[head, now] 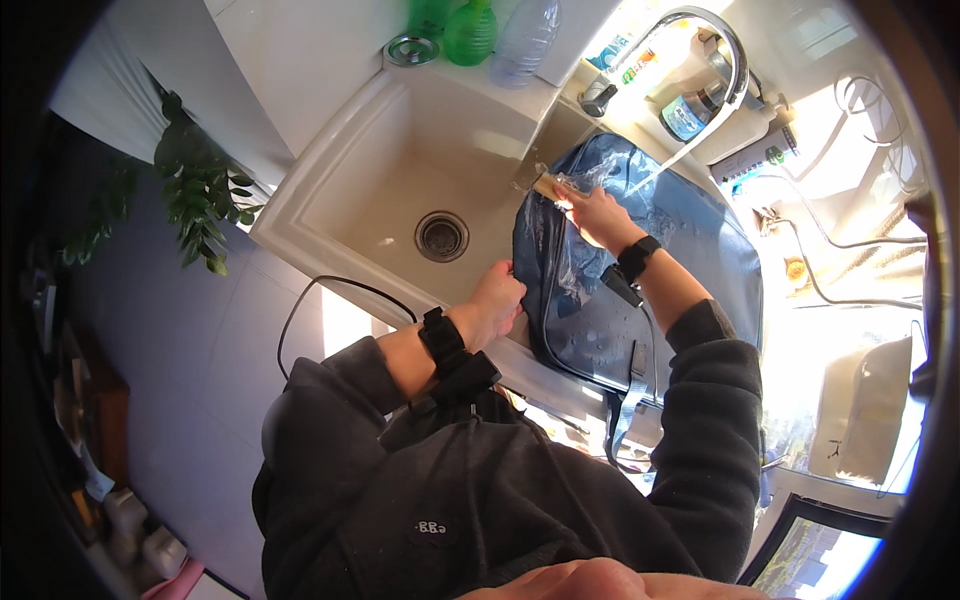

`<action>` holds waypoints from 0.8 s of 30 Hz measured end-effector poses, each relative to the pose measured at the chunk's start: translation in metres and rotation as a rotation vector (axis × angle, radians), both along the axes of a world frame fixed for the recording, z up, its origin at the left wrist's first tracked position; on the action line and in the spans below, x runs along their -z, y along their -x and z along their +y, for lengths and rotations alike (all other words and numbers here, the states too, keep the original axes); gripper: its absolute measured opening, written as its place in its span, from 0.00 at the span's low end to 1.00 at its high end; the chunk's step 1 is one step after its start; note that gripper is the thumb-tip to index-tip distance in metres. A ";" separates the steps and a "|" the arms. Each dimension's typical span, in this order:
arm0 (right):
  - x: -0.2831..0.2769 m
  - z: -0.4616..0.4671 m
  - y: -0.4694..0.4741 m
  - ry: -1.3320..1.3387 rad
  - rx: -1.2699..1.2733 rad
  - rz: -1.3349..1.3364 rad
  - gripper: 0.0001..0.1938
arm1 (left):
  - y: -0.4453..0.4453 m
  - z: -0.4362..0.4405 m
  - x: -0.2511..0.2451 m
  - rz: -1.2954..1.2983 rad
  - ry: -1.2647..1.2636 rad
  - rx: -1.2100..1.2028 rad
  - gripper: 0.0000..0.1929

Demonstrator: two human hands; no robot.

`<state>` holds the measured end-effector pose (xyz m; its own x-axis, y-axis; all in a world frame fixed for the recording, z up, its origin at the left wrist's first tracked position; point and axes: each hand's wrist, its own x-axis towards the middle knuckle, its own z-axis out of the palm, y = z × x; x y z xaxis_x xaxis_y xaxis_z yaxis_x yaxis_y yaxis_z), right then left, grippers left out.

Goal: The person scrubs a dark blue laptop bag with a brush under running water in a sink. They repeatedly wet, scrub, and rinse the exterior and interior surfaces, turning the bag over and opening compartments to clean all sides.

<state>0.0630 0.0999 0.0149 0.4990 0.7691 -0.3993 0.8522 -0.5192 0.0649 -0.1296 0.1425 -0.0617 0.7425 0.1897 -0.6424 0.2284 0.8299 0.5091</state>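
Observation:
A wet blue backpack (675,262) lies across the right part of a white sink (360,165), one strap hanging over the front edge. My right hand (600,217) holds a wooden brush (551,187) against the bag's upper left side; its bristles cannot be made out. Water runs from the curved metal faucet (739,60) onto the bag beside that hand. At the bag's left edge, my left hand (499,300) grips the blue material, with its fingertips partly hidden. The sink's drain (442,236) shows to the left of the bag.
Green bottles (470,34), a clear plastic bottle (527,37) and a round metal lid (411,50) stand at the sink's back. A dark-capped jar (686,116) and cables are at the right. A black cable (322,279) loops near my left wrist. A leafy plant (195,187) is at the left.

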 end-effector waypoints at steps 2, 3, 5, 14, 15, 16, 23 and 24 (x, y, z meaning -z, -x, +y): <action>0.003 0.003 0.000 0.011 0.052 0.016 0.26 | -0.003 0.003 0.003 0.029 0.031 -0.029 0.22; 0.002 0.001 0.006 0.019 -0.006 0.098 0.26 | -0.004 0.006 0.004 0.047 0.053 -0.049 0.21; -0.008 -0.023 0.029 0.103 -0.083 0.187 0.26 | -0.004 0.006 0.006 0.022 0.109 -0.081 0.20; 0.010 0.005 -0.001 0.013 0.004 -0.095 0.24 | -0.004 0.011 0.008 -0.038 0.077 -0.034 0.23; 0.014 0.006 -0.006 0.049 0.003 -0.108 0.25 | -0.004 0.012 0.008 -0.057 0.087 -0.069 0.23; 0.015 0.003 -0.007 0.022 -0.035 -0.042 0.26 | -0.004 0.012 0.009 -0.010 0.101 -0.063 0.23; -0.025 -0.056 0.074 0.059 -0.196 0.264 0.26 | -0.007 0.026 0.010 -0.038 0.223 -0.026 0.25; -0.029 -0.062 0.078 0.106 -0.202 0.271 0.26 | -0.005 0.026 0.007 -0.047 0.226 -0.025 0.26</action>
<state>-0.0152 0.0383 0.0440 0.2061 0.7890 -0.5788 0.9307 -0.3407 -0.1330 -0.1241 0.1685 -0.0685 0.7695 0.0639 -0.6354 0.1867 0.9290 0.3196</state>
